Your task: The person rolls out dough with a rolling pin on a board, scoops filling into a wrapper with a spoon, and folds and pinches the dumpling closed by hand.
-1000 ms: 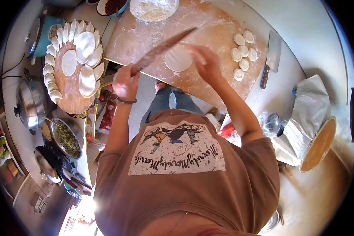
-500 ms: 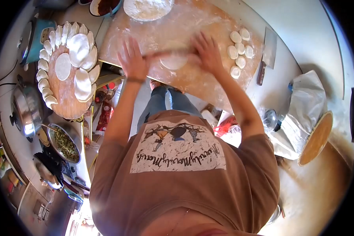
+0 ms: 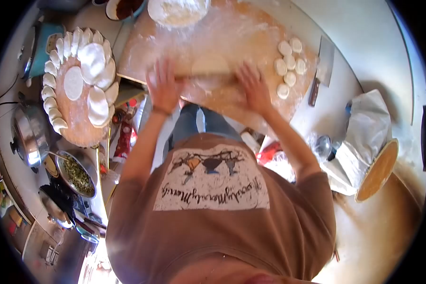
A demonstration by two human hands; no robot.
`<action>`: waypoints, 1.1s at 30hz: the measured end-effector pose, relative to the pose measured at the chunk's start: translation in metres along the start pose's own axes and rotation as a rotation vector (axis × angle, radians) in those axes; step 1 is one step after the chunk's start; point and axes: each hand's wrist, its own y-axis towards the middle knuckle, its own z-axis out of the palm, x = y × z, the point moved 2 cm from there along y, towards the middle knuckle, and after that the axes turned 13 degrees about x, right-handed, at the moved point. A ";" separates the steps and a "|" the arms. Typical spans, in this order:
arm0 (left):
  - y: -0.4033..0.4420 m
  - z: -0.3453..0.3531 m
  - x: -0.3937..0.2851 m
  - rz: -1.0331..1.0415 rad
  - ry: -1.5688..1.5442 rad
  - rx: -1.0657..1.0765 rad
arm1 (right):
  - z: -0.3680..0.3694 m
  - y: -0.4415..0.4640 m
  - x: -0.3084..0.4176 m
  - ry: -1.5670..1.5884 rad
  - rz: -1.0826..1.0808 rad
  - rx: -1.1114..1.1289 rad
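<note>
A rolling pin [image 3: 207,75], blurred by motion, lies across a thin round of dough [image 3: 210,62] on the floured wooden board [image 3: 251,28]. My left hand [image 3: 164,87] presses its palm on the pin's left end, fingers stretched out and apart. On the right end rests my right hand [image 3: 253,87], also flat with straight fingers. Neither hand wraps round the pin. Several small dough discs [image 3: 289,61] sit on the board to the right. Near the far edge is a bowl of flour [image 3: 179,10].
At left, a round wooden board [image 3: 78,128] carries several filled dumplings [image 3: 93,61] and flat wrappers [image 3: 74,83]. Below it are a lidded metal pot [image 3: 31,132] and a bowl of chopped green filling [image 3: 78,175]. A cleaver [image 3: 322,71] lies beside the board's right edge.
Both hands and the rolling pin have moved nearer my body, rolling over the dough. The dough round sits slightly farther from me.
</note>
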 end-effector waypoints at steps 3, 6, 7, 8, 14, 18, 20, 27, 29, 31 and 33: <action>0.088 -0.010 0.014 -0.238 0.011 0.083 | -0.015 0.077 -0.037 -0.168 0.050 -0.136; 0.063 -0.020 0.007 -0.108 0.092 -0.025 | -0.011 0.070 -0.036 -0.035 0.017 -0.118; 0.037 -0.022 0.002 -0.086 0.069 0.025 | -0.001 0.034 -0.025 -0.010 -0.014 -0.050; -0.003 -0.020 -0.007 -0.060 0.048 0.071 | 0.009 0.002 -0.012 0.012 -0.041 0.013; 0.060 -0.004 0.017 -0.102 0.027 -0.014 | -0.017 0.084 -0.038 -0.118 -0.014 -0.150; -0.001 -0.016 -0.003 0.001 0.073 0.091 | 0.000 0.023 -0.025 0.060 -0.068 -0.059; -0.006 -0.008 0.001 0.024 0.038 0.043 | -0.001 0.002 -0.008 0.011 -0.059 0.065; 0.055 -0.022 0.012 -0.125 0.060 0.016 | -0.022 0.081 -0.035 -0.016 -0.011 -0.137; -0.003 -0.032 -0.010 0.011 0.071 0.025 | -0.002 0.021 -0.018 0.006 -0.044 -0.064; -0.008 -0.007 -0.002 -0.063 0.039 0.043 | -0.014 0.020 -0.012 -0.033 -0.081 -0.058; -0.014 0.008 0.008 -0.158 0.011 0.056 | -0.030 0.050 -0.006 -0.087 -0.122 -0.065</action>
